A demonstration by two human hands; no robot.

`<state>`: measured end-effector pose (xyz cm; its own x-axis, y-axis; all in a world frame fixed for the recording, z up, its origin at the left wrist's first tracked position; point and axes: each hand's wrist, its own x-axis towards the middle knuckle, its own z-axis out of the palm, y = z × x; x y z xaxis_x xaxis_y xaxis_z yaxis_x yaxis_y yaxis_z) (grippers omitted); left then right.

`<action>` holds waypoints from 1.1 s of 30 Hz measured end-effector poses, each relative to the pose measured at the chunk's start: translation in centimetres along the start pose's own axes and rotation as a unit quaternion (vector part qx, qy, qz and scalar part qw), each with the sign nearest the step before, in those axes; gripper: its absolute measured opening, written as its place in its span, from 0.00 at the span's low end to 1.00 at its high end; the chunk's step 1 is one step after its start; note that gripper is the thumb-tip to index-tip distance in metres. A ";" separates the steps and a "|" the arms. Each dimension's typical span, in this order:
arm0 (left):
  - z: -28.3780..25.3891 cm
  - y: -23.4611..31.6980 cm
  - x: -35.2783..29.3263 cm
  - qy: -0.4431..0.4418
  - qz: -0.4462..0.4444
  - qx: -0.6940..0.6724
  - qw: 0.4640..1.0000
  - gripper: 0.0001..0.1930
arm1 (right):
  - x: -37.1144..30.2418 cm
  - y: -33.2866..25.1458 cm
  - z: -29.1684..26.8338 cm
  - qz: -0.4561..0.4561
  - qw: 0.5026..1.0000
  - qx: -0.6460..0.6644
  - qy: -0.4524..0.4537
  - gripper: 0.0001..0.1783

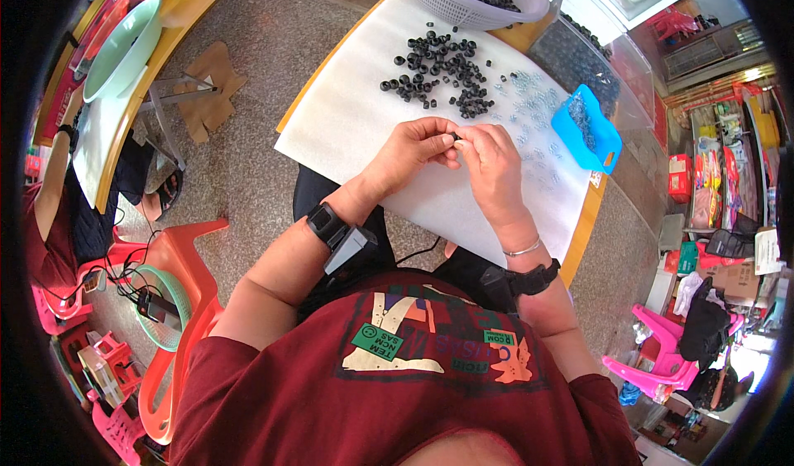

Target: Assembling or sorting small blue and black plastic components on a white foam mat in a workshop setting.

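Above the white-covered table, my two hands meet fingertip to fingertip. My left hand (420, 145) is closed in a pinch around a small black cap-like part (454, 136), mostly hidden by the fingers. My right hand (491, 167) is pinched closed at the same part from the other side. Whether a second tiny piece sits in the right fingers cannot be seen. Just beyond the hands lies a loose heap of small black cap-like parts (469, 103). To its right are scattered many tiny clear bluish pieces (536, 104).
A blue plastic scoop tray (609, 145) with more clear pieces rests at the table's right edge. Behind stand a pale basket (533, 9) of black parts and a clear bin (633, 94). At left are an orange chair (188, 259) and a co-worker's table (124, 106) with a green basin.
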<state>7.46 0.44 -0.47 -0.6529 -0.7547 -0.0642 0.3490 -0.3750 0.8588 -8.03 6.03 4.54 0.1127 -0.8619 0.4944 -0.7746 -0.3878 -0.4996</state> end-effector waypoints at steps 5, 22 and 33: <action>0.3 0.5 0.0 -0.006 -0.026 -0.030 0.999 0.12 | -0.3 0.2 0.2 -0.024 0.999 -0.032 -0.002 0.09; 0.1 1.1 -0.3 -0.010 -0.041 -0.142 0.989 0.11 | -0.7 -0.4 0.1 0.060 0.997 0.057 0.006 0.09; -0.2 0.7 -0.3 -0.016 -0.037 -0.119 0.992 0.11 | -0.3 -1.0 -0.3 0.051 0.996 0.075 0.004 0.09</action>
<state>8.05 0.25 0.03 -0.7026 -0.7042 -0.1022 0.4456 -0.5474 0.7084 -7.47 6.74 5.09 0.0328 -0.8968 0.4413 -0.6796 -0.3437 -0.6481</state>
